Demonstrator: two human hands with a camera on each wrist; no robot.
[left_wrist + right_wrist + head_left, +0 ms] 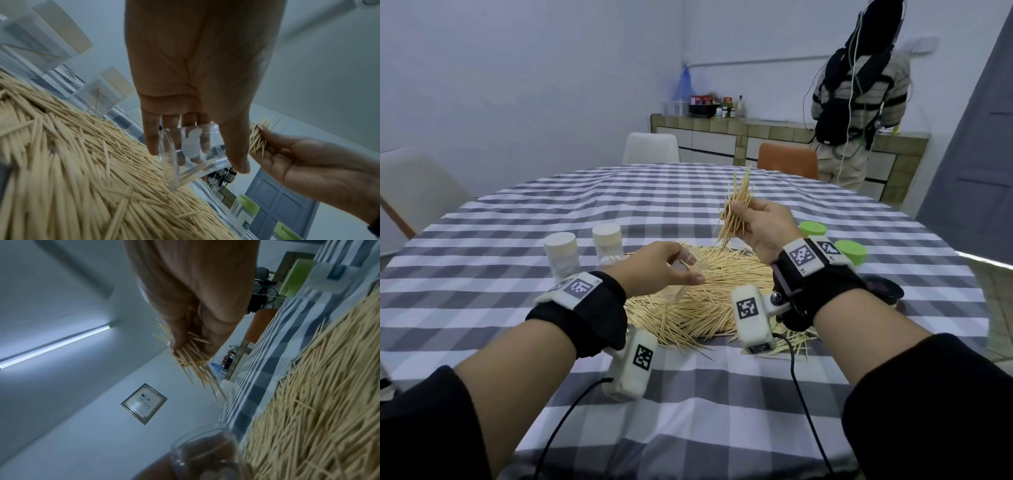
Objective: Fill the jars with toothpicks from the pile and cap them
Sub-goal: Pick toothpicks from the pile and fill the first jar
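Your left hand (pixel 654 265) grips a clear open jar (pixel 686 274), fingers (pixel 151 138) and thumb curled round its wall, tilted over the toothpick pile (pixel 709 301) with the mouth toward 2 o'clock. Your right hand (pixel 760 228) is clenched on a bundle of toothpicks (pixel 736 209), held up above the pile's far edge at 12 o'clock, tips fanning out above and below the fist.

Head view: the pile sprawls across the checked table (pixel 517 325) between your wrists. 2 white-capped jars (pixel 563 253) stand upright at 10 o'clock of the pile, just beside it. 2 green-capped jars (pixel 851 251) sit at 2 o'clock, partly hidden behind your right wrist. A person (pixel 859 102) stands at the far counter, back turned.

Left wrist view only: a few toothpicks already lie inside the held jar (pixel 191 155), and its base touches the pile (pixel 82 170). The nearer white-capped jar (pixel 102 94) also holds a few sticks.

Right wrist view only: the bundle (pixel 191 363) is pinched between thumb and curled fingers (pixel 211 331), and the jar's open rim (pixel 203 439) shows at the frame's bottom edge, apart from the bundle.
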